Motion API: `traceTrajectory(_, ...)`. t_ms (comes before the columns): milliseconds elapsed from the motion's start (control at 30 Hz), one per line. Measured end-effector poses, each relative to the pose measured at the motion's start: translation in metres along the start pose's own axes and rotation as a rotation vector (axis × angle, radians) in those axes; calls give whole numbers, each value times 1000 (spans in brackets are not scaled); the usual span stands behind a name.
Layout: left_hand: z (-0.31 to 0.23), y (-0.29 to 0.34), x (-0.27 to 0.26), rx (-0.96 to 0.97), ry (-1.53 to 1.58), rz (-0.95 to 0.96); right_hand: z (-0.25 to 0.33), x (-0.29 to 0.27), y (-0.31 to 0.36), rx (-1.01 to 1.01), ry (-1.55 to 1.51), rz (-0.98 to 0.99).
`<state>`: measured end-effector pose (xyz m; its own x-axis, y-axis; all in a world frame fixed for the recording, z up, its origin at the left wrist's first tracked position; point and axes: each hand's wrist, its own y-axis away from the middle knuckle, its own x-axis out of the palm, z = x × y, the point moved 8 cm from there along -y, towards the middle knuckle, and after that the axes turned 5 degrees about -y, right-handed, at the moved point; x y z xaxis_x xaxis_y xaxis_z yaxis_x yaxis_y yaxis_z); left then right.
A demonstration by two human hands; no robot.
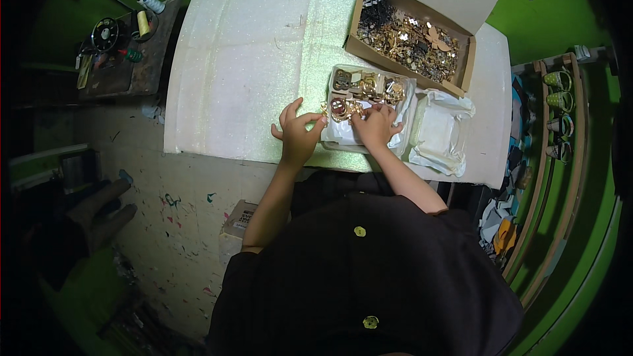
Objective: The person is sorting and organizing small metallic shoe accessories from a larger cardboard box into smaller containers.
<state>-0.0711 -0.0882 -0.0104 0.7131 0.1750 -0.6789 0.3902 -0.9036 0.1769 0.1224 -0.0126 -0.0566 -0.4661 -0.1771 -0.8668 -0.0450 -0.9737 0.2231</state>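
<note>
A clear plastic tray (410,102) stands at the table's near edge, with gold-coloured metal ornaments (369,86) sorted in groups inside and white lining below them. At the tray's left rim my left hand (300,135) pinches a small gold-coloured piece (324,108) between thumb and forefinger, its other fingers spread. Over the tray, the bent fingers of my right hand (377,126) reach down among the ornaments beside a round brown-and-gold piece (339,107). Its fingertips are partly hidden, so what they grip cannot be made out.
Behind the tray stands an open cardboard box (410,74) full of mixed metal pieces. Right of the tray lies a white plastic-wrapped package (440,133). A sewing machine part and thread spools (143,23) sit on a dark side table (148,69). Sandals hang on a wooden rack (541,132).
</note>
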Motion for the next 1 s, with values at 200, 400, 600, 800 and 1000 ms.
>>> traceTrajectory(200,2,0,-3,5,10,-11,-1,0,3,-12,-57,-14)
traceTrajectory(400,-1,-1,-5,3,8,-16,-1,-3,-3,11,-111,-20)
traceTrajectory(600,1,-1,-4,-2,-13,-21,7,-10,-1,-106,-29,-85)
traceTrajectory(800,-1,-1,-4,0,-37,-28,8,-7,1,-255,-162,-86)
traceTrajectory(1000,1,-1,-3,-4,-30,-26,3,-18,3,-236,-22,-41)
